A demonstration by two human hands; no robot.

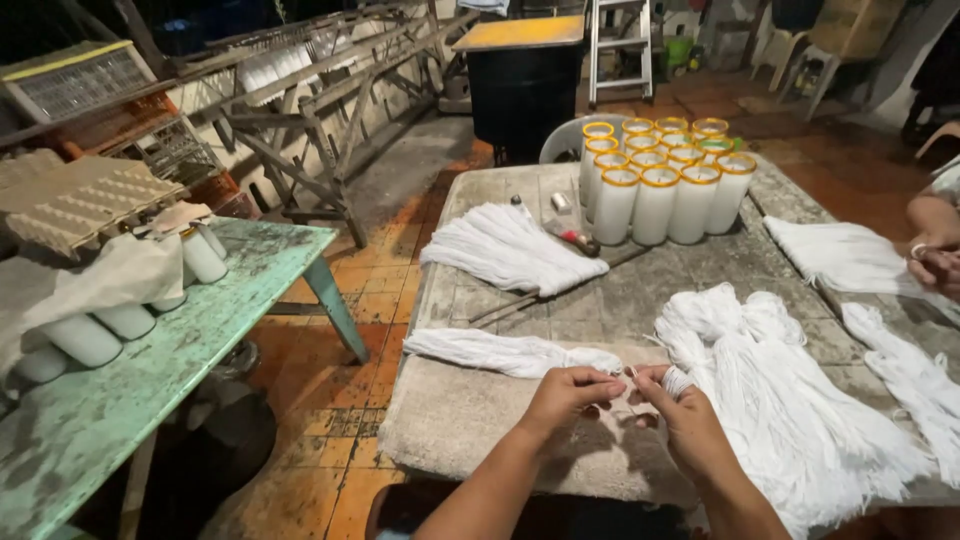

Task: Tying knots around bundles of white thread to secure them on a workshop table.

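Note:
My left hand (566,396) and my right hand (680,410) meet over a grey cloth pad (450,420) at the near edge of a stone table (720,260). Both pinch thin white string (632,374) between the fingertips. The string leads to a large heap of white strings (780,390) on the right of my hands. A small flat bundle of white strings (500,352) lies just left of my left hand. Another fan-shaped bundle (510,250) rests farther back on the table.
Several white candles in yellow-rimmed glasses (660,185) stand at the table's far side. A red-handled tool (575,238) lies near them. Another person's hand (935,262) works with strings at the right edge. A green table (150,370) at the left carries candles lying down.

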